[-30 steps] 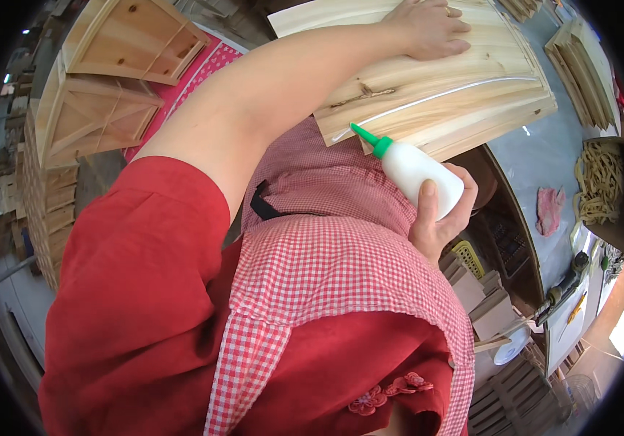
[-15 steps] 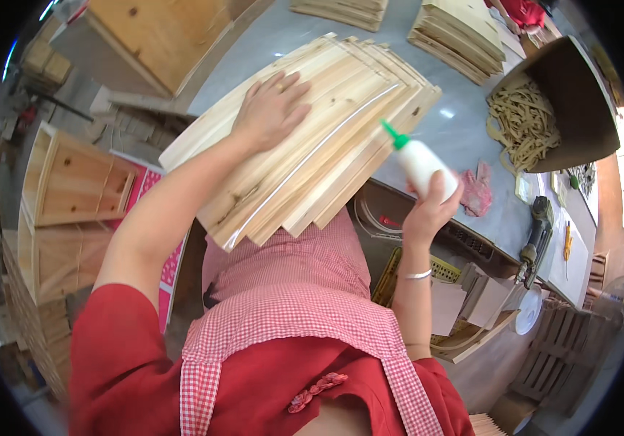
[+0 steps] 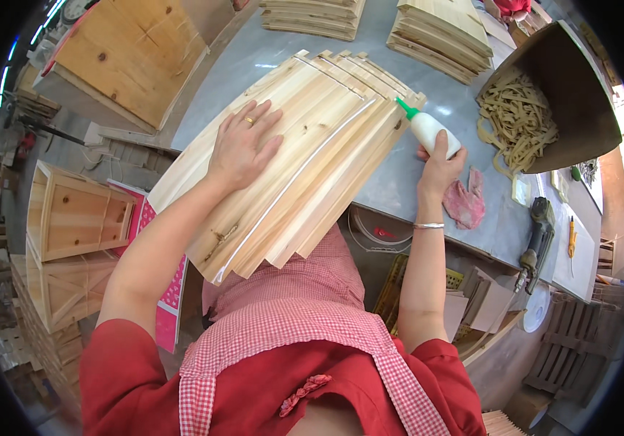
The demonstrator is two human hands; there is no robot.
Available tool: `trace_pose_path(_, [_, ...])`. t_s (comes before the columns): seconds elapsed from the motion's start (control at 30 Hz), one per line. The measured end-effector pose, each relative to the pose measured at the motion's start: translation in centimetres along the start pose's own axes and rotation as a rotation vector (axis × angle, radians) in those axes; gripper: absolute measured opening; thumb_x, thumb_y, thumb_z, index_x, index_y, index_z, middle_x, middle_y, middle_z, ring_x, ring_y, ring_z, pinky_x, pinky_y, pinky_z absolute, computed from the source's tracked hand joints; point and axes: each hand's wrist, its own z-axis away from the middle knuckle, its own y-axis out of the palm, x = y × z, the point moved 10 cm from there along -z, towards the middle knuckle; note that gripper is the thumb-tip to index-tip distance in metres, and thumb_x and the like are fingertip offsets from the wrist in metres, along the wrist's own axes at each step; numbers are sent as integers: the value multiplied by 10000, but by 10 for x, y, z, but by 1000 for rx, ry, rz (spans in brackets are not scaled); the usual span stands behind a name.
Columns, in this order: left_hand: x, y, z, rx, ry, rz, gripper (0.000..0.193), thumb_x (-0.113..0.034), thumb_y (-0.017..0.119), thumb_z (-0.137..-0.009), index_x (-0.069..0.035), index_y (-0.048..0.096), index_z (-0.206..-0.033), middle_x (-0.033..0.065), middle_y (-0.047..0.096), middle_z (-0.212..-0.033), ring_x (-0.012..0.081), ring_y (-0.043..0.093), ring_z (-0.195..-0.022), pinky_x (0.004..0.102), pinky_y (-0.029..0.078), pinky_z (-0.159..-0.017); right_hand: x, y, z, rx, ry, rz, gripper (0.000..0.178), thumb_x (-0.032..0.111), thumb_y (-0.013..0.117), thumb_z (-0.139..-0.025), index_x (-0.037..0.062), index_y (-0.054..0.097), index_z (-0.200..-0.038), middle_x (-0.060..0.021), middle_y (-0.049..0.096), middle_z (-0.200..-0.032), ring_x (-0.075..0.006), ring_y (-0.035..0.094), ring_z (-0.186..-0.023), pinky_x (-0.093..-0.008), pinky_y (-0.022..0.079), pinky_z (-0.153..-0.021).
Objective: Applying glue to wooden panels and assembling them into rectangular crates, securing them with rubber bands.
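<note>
My right hand has brought the gripped glue bottle to the boards; left hand spread flat, I'd run a steady bead.

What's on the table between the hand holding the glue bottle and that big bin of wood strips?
In the head view, a crumpled pink rag lies just beside the right hand with the glue bottle; past it, bare grey table runs to the bin.

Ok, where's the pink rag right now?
In the head view, the pink rag lies on the grey table, just right of the right hand holding the glue bottle.
</note>
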Motion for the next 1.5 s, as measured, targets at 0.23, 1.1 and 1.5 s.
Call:
trace_pose_path(0.23, [6,3,4,-22,19,-2,483,-392,558,-960,-153,587,-1378,112,498,-1490,312,378,-1430,498,254,-1168,8,0,11,43,-34,44,349,242,692,-950,-29,503,-1061,-132,644,-907,-183,652,-600,-272,530,-491])
trace_pose_path(1.1, [-4,-12,15,-23,18,53,484,-414,506,-975,-106,583,-1340,171,509,-1443,364,422,-1378,502,325,-1121,58,-10,305,702,74,163,406,158,713,-897,-8,511,-1208,-79,599,-969,-133,571,-855,-280,482,-765])
trace_pose_path(1.5, [3,5,0,-13,53,-15,501,-432,491,-989,-138,581,-1385,127,495,-1490,324,405,-1414,492,294,-1155,56,6,291,720,48,30,394,162,710,-891,11,522,-1202,-74,595,-1005,-146,567,-895,-287,466,-809])
